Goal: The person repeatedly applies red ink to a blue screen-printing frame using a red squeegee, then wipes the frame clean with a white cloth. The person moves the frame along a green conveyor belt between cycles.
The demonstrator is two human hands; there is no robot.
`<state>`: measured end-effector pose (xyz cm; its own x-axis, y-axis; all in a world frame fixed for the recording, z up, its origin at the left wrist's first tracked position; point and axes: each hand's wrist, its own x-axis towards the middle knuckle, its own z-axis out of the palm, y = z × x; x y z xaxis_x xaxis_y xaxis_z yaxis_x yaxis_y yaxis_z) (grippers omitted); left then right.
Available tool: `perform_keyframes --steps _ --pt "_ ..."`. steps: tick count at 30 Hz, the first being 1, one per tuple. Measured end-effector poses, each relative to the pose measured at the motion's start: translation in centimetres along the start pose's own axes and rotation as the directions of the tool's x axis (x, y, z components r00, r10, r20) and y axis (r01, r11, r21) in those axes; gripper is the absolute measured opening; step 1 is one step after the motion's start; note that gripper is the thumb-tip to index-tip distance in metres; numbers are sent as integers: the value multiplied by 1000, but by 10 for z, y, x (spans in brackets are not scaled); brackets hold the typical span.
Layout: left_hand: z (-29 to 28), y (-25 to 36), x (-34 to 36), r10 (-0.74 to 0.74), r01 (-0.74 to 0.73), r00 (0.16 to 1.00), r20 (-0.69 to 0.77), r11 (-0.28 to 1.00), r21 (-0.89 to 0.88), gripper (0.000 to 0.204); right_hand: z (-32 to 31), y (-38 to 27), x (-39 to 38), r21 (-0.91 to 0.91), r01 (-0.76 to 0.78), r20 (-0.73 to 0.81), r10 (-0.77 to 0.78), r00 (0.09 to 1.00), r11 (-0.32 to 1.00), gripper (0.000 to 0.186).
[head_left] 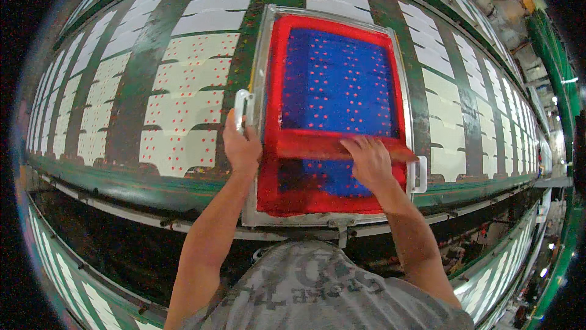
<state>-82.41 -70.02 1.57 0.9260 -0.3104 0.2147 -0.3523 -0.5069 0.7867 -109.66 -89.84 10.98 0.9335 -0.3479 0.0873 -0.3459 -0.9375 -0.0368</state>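
A screen-printing frame (267,67) with metal edges lies in front of me on the long green table. Its mesh is blue with rows of small dots, bordered by wet red ink. My left hand (242,145) is closed around the white handle (244,103) on the frame's left side. With my right hand (371,158) I grip a red-coated squeegee (311,145), which lies across the lower part of the mesh. Fingers cover part of its right half. A second white handle (419,175) sticks out on the frame's right side, with no hand on it.
Pale cut panels with red dots (183,101) lie in columns to the left; panels without visible dots (444,122) lie to the right. A metal rail (165,223) runs along the near edge. Other tables of panels stand behind and below. Green netting (552,55) hangs at far right.
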Motion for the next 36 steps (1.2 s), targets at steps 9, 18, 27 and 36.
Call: perform_keyframes --steps 9,18,27,36 --pt "0 8 -3 -4 5 999 33 999 -47 70 36 130 204 -56 12 -85 -17 996 998 41" --pt "2 5 -2 102 -100 995 -20 990 98 65 30 208 344 -36 -26 21 26 999 999 32" --pt "0 12 -3 68 -70 997 18 995 71 64 39 237 383 -83 16 -4 -16 1000 996 46" --pt "-1 15 -1 63 -65 998 27 990 126 62 25 237 366 27 160 106 -162 981 987 44"
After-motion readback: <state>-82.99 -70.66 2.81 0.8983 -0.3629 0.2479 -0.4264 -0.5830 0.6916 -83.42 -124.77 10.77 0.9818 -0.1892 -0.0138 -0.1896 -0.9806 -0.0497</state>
